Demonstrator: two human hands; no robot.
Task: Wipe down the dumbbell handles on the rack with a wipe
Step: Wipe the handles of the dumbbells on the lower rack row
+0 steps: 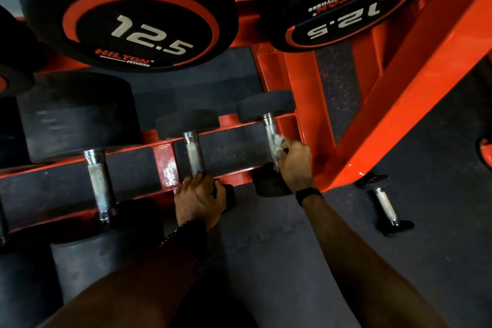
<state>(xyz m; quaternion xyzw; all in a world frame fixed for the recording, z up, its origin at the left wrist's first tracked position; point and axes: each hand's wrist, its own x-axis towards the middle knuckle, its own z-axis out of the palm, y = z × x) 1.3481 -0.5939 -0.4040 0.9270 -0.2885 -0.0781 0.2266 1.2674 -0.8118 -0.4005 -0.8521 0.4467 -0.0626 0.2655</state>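
Dumbbell handles line the lower tier of the orange rack (415, 66), and the one being cleaned is the rightmost handle (271, 130), a short steel bar between two small black heads at the rack's right end. The right hand (295, 162) is curled around the near half of that bar with a crumpled white wipe (277, 144) bunched between fingers and steel; the far half of the bar shows bare above the wipe. The left hand (198, 200) grips the near head of the neighbouring dumbbell (194, 152), fingers wrapped over it, apparently as a brace. To do this step well, the wipe probably ought to wrap the bar fully and travel its whole length, up to the collar by the far head, with a twist of the wrist so the underside gets covered too. The small dumbbell could roll in its cradle, so steady pressure down into the rack would help. Next along sits a larger dumbbell (99, 186) with a knurled handle, and another small dumbbell lies on the floor (386, 208) to the right, off the rack.
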